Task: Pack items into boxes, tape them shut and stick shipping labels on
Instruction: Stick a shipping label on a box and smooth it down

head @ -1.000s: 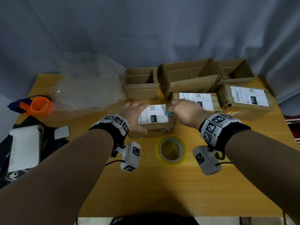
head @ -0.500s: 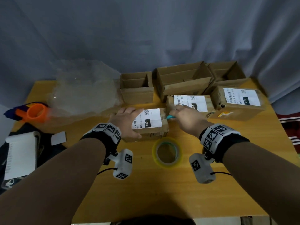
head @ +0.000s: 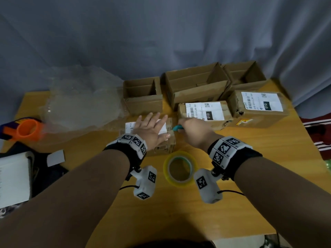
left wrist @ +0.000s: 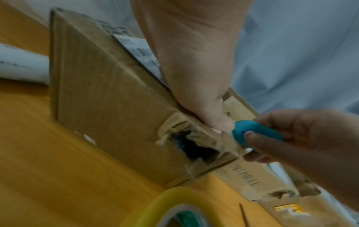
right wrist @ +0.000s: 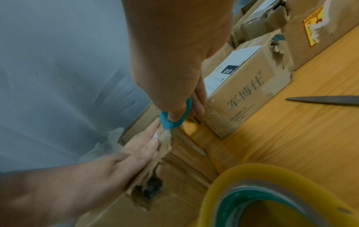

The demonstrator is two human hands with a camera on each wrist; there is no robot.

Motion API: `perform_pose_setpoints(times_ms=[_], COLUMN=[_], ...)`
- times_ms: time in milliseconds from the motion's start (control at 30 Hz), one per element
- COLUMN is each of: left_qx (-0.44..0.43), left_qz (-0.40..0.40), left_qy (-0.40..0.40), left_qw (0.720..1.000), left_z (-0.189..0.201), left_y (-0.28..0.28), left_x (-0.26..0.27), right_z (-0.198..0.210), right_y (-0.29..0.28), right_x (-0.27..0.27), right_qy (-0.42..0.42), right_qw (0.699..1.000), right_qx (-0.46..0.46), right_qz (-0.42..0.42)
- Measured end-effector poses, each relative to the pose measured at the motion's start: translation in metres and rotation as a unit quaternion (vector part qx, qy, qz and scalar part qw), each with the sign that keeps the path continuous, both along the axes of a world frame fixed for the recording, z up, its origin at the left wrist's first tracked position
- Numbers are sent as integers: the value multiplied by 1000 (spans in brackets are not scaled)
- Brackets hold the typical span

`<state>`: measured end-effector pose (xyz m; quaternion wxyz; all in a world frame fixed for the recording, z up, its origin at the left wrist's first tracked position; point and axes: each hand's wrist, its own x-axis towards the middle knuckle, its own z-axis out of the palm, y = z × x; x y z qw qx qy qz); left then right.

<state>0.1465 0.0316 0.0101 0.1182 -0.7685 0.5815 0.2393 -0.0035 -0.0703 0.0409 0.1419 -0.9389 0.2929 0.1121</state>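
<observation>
A small cardboard box [head: 161, 147] [left wrist: 108, 98] with a torn front corner sits mid-table, a white shipping label [head: 129, 127] on its top. My left hand [head: 150, 127] [left wrist: 194, 61] lies flat on that label with straight fingers, its thumb at the box's right edge. My right hand [head: 193, 129] [right wrist: 174, 61] grips a teal-handled tool [head: 176, 127] [left wrist: 252, 132] [right wrist: 170, 122] held against the box's upper right edge, beside the left thumb. A yellowish tape roll [head: 179, 169] [right wrist: 272, 192] lies flat just in front of the box.
Two labelled, closed boxes [head: 204, 113] [head: 259, 108] stand to the right. Three open cardboard boxes [head: 143, 97] [head: 195, 86] [head: 243, 74] line the back. Bubble wrap [head: 80, 97], an orange tape dispenser [head: 26, 129] and a white pad [head: 14, 176] occupy the left. A grey blade [right wrist: 320, 99] lies on the table.
My left hand has gone from holding the box's left side to lying flat on the label. The right hand stays at the box's right edge with the teal tool.
</observation>
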Motion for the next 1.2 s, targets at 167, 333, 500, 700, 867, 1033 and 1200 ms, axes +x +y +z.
perform_pose_setpoints(times_ms=[167, 333, 500, 700, 867, 1033, 1200], left_qx=[-17, -2, -40, -46, -33, -44, -34], left_qz=[6, -1, 84, 107, 117, 109, 114], left_qy=[-8, 12, -15, -33, -18, -23, -29], left_qw=[1000, 1000, 996, 993, 992, 993, 992], left_z=[-7, -5, -7, -7, -4, -4, -3], left_y=[0, 0, -5, -9, -14, -14, -14], left_x=[3, 9, 5, 5, 8, 9, 7], right_z=[-16, -18, -20, -22, -18, -13, -5], right_y=[-15, -18, -6, -10, -20, -28, -28], right_x=[-26, -28, 5, 23, 34, 38, 31], right_qy=[41, -104, -213, -198, -165, -116, -109], right_qw=[999, 964, 860, 874, 900, 934, 926], right_qx=[22, 194, 373, 343, 305, 262, 302], right_qz=[-19, -148, -277, -281, -265, -211, -200])
